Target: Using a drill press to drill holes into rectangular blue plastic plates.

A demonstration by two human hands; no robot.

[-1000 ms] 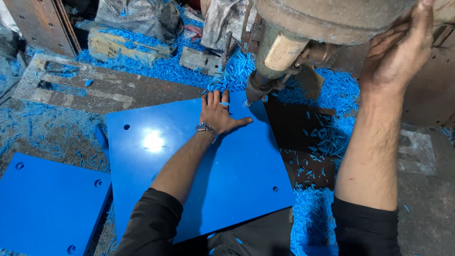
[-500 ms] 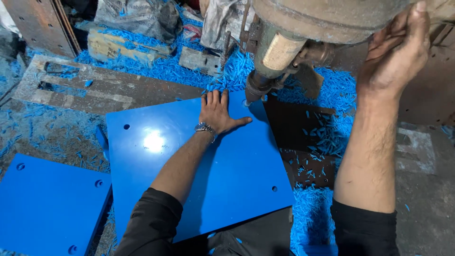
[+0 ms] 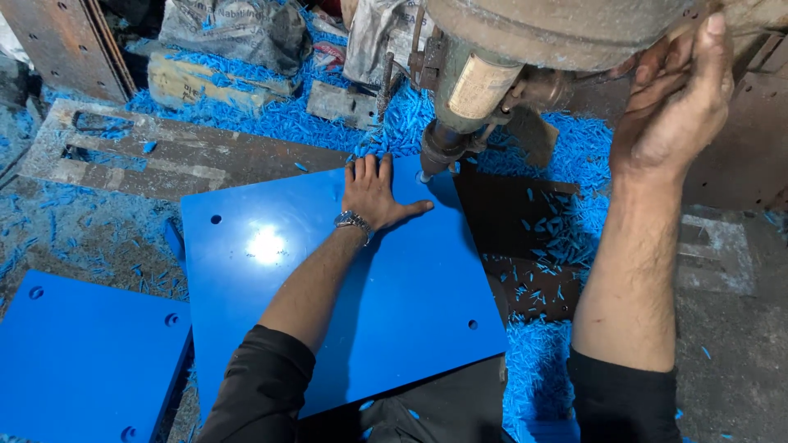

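Note:
A large glossy blue plate [image 3: 410, 295] with holes near its corners lies flat under a rusty drill press. My left hand [image 3: 373, 193] rests palm down, fingers spread, on the plate's far edge, a metal watch on the wrist. The drill head [image 3: 464, 107] points down at the plate's far right corner, just right of that hand. My right hand [image 3: 673, 107] is raised and wrapped around the machine's feed handle at the upper right; the handle itself is mostly hidden by the fingers.
Blue plastic shavings [image 3: 566, 197] cover the floor around the machine. A second blue plate [image 3: 82, 361] lies at the lower left. A rusty steel base plate [image 3: 148, 156] sits behind, with grey sacks [image 3: 238, 33] and a wooden block [image 3: 205, 82] beyond.
My right hand has shifted slightly on the handle. The left hand and the blue plate have stayed in place.

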